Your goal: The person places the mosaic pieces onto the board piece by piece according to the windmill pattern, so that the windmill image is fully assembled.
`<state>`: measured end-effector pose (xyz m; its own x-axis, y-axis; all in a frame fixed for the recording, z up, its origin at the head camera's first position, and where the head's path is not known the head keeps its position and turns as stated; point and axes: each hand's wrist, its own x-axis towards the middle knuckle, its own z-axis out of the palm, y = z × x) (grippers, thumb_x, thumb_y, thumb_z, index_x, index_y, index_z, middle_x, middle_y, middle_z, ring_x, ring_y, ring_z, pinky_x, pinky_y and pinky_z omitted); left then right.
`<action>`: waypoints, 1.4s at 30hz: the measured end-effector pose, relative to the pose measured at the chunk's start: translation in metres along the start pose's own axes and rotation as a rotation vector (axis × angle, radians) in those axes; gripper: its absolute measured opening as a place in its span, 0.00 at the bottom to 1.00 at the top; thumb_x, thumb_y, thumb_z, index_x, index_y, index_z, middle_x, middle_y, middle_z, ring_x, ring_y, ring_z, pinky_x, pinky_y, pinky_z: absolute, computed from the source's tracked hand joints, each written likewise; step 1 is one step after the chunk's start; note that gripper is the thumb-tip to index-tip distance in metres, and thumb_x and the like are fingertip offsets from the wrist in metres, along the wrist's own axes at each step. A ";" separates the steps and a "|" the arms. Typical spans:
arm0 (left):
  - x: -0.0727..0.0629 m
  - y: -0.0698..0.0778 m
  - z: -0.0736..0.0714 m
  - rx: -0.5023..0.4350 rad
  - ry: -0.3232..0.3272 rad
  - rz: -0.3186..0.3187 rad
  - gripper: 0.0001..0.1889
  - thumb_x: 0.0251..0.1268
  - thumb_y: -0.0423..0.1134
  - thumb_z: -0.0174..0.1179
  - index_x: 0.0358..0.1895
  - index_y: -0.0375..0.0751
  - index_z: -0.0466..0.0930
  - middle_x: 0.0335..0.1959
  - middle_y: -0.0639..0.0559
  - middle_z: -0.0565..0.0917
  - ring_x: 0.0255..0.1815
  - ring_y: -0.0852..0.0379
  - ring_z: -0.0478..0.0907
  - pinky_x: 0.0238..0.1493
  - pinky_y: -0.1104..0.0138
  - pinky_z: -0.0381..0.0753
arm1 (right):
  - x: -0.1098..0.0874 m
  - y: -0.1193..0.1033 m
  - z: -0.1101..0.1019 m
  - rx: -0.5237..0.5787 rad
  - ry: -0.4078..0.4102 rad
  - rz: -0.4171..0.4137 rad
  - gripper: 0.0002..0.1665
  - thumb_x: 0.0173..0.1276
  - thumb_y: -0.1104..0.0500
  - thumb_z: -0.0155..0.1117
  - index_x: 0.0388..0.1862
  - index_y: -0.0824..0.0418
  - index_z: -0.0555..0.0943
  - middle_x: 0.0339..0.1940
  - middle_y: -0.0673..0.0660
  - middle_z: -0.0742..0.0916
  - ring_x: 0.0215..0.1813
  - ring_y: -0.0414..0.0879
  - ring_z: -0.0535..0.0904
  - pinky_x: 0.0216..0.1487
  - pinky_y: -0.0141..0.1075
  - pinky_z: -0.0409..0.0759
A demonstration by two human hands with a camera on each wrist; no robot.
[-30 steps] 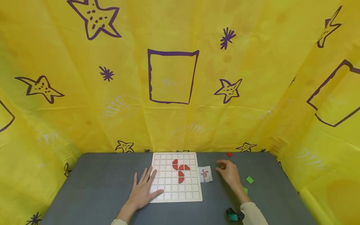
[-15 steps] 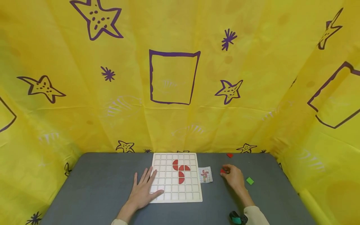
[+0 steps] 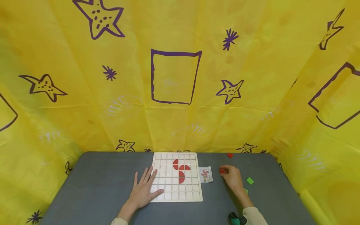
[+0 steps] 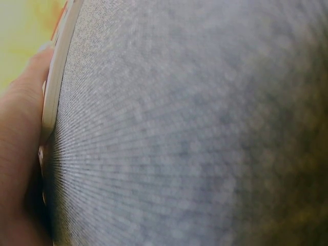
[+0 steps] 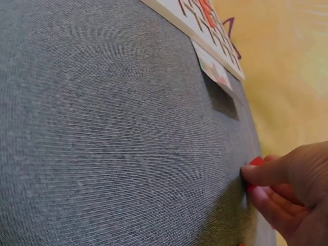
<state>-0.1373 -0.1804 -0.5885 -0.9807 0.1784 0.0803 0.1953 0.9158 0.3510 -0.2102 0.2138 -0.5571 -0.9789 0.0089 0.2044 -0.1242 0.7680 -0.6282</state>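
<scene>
My left hand (image 3: 142, 189) lies spread over the lower left edge of a white grid board (image 3: 168, 187). Its fingers are straight, with the thumb along the front squares. Several red quarter-round tiles (image 3: 182, 178) sit in the board's cells, right of centre. In my right hand (image 3: 232, 178) a red tile (image 3: 222, 171) is pinched between thumb and fingers, just above or on the table; the right wrist view shows the red tile (image 5: 256, 162) partly covered by the fingers. Between board and right hand lies a small printed pattern card (image 3: 206, 174) bearing a red shape.
Another red tile (image 3: 230, 155) lies near the table's back edge. Beyond the right wrist is a green tile (image 3: 250, 180); a second green tile (image 3: 246, 190) is partly hidden by the forearm. A yellow printed curtain (image 3: 174, 125) closes off the back and sides of the grey table (image 3: 107, 175).
My right hand moved slightly right and took up a red tile between thumb and fingers, then shifted a little left with it. The left hand has stayed on the board.
</scene>
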 end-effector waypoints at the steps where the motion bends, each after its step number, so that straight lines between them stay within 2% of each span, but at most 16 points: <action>1: 0.000 0.000 0.000 -0.003 -0.001 0.001 0.50 0.57 0.75 0.52 0.76 0.45 0.59 0.79 0.46 0.53 0.78 0.41 0.48 0.71 0.36 0.32 | 0.000 0.000 0.000 0.000 -0.003 -0.001 0.13 0.50 0.74 0.74 0.37 0.66 0.88 0.29 0.58 0.88 0.31 0.48 0.81 0.33 0.40 0.79; 14: 0.001 -0.003 0.003 0.010 -0.013 -0.009 0.51 0.56 0.76 0.51 0.77 0.47 0.57 0.80 0.48 0.51 0.79 0.43 0.46 0.71 0.37 0.30 | 0.005 -0.009 -0.003 0.031 0.004 -0.050 0.10 0.53 0.69 0.75 0.36 0.65 0.88 0.30 0.56 0.89 0.32 0.47 0.83 0.34 0.39 0.80; 22: 0.001 -0.003 0.002 0.005 -0.020 -0.008 0.50 0.57 0.76 0.51 0.77 0.47 0.57 0.80 0.48 0.50 0.79 0.43 0.46 0.71 0.37 0.30 | 0.013 -0.020 -0.005 0.080 -0.009 -0.056 0.08 0.55 0.70 0.74 0.36 0.64 0.89 0.34 0.58 0.89 0.37 0.53 0.86 0.41 0.45 0.84; 31: 0.001 -0.002 0.003 0.008 -0.020 -0.009 0.51 0.57 0.76 0.51 0.77 0.47 0.57 0.80 0.48 0.50 0.79 0.43 0.46 0.71 0.37 0.30 | 0.020 -0.037 -0.004 0.189 -0.062 -0.049 0.13 0.56 0.70 0.73 0.42 0.68 0.87 0.32 0.57 0.89 0.36 0.50 0.85 0.38 0.37 0.83; 36: 0.001 -0.003 0.002 0.011 -0.023 -0.012 0.51 0.57 0.76 0.51 0.77 0.47 0.57 0.80 0.48 0.50 0.79 0.43 0.45 0.71 0.38 0.29 | 0.023 -0.048 -0.001 0.196 -0.071 -0.070 0.09 0.59 0.69 0.71 0.41 0.68 0.88 0.34 0.57 0.90 0.37 0.50 0.86 0.38 0.37 0.83; 42: 0.000 -0.002 0.002 -0.007 -0.007 -0.001 0.50 0.57 0.75 0.52 0.77 0.46 0.58 0.80 0.47 0.51 0.79 0.42 0.47 0.71 0.37 0.31 | 0.026 -0.059 0.002 0.220 -0.138 -0.068 0.07 0.63 0.69 0.68 0.40 0.68 0.88 0.33 0.56 0.90 0.36 0.50 0.86 0.36 0.37 0.83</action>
<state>-0.1381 -0.1810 -0.5910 -0.9809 0.1804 0.0732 0.1947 0.9133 0.3577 -0.2287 0.1674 -0.5166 -0.9781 -0.1366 0.1568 -0.2077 0.6060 -0.7679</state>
